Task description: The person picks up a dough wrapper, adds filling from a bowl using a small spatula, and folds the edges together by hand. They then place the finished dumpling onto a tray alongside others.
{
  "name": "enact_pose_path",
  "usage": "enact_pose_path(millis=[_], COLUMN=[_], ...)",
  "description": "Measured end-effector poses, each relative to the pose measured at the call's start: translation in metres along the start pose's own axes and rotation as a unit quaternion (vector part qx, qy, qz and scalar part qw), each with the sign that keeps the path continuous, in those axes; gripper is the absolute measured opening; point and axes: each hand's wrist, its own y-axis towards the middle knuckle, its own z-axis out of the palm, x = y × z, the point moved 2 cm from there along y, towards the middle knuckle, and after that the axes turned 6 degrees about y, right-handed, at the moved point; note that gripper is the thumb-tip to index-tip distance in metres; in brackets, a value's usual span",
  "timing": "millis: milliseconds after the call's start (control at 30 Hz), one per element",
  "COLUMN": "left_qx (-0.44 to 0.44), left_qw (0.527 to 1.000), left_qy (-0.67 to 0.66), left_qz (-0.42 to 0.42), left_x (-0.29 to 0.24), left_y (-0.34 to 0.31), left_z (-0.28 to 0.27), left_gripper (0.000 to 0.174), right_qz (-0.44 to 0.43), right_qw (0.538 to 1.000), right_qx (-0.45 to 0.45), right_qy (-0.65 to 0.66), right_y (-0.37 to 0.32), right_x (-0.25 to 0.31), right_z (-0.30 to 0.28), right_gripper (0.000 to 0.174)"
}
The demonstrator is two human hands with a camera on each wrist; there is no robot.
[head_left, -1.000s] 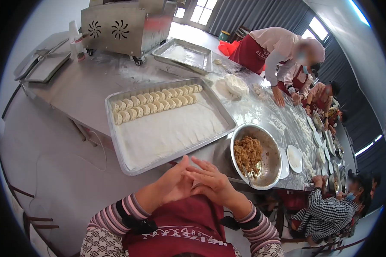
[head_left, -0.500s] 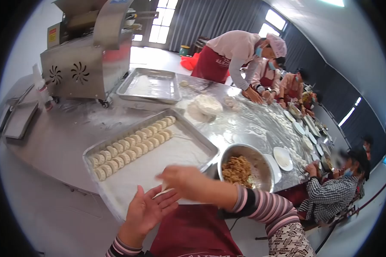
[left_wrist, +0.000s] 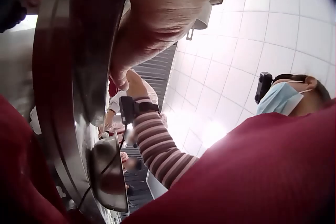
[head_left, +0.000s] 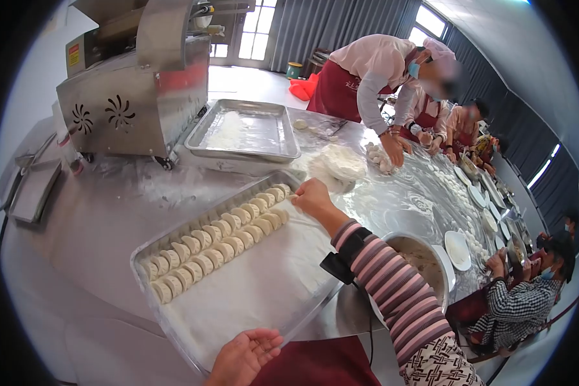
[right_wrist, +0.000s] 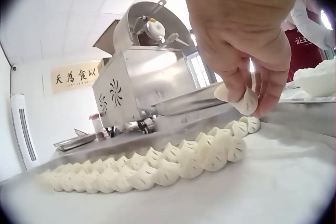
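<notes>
My right hand (head_left: 315, 198) reaches over the far right end of the tray (head_left: 149, 293). In the right wrist view the right hand (right_wrist: 247, 45) pinches a dumpling (right_wrist: 244, 101) just above the end of two rows of pleated dumplings (right_wrist: 168, 170). The rows (head_left: 212, 257) lie along the tray's far left side on a white cloth (head_left: 251, 296). My left hand (head_left: 248, 357) is palm up with relaxed fingers at the tray's near edge, holding nothing. In the left wrist view the left hand (left_wrist: 157, 19) shows at the top, close to a metal edge.
Right of the tray stands a metal bowl of filling (head_left: 424, 257), partly behind my right arm. Beyond lie a flour mound (head_left: 341, 162), another metal tray (head_left: 244, 132) and a steel machine (head_left: 122, 103). Several people work along the table at the right, near white plates (head_left: 457, 250).
My hands have parted. The right hand has moved forward over the far end of the rows; the left has stayed low, palm up. The head view has shifted.
</notes>
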Motion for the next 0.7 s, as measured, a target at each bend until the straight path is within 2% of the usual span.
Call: enact_pose_path(millis=[200, 500, 700], left_qx=[-0.022, -0.028, -0.028], left_qw=[1.000, 0.999, 0.999], left_qy=[0.005, 0.020, 0.019], left_qz=[0.010, 0.015, 0.018], left_x=[0.000, -0.003, -0.003], left_y=[-0.006, -0.007, -0.006], left_z=[0.006, 0.011, 0.012], left_gripper=[0.039, 0.039, 0.040], right_qz=[0.085, 0.072, 0.048], right_qw=[0.993, 0.991, 0.994], right_qx=[0.053, 0.083, 0.064], right_qy=[-0.055, -0.083, -0.070], right_y=[0.013, 0.021, 0.025], right_x=[-0.009, -0.015, -0.020], right_z=[0.016, 0.029, 0.038], right_gripper=[0.024, 0.026, 0.027])
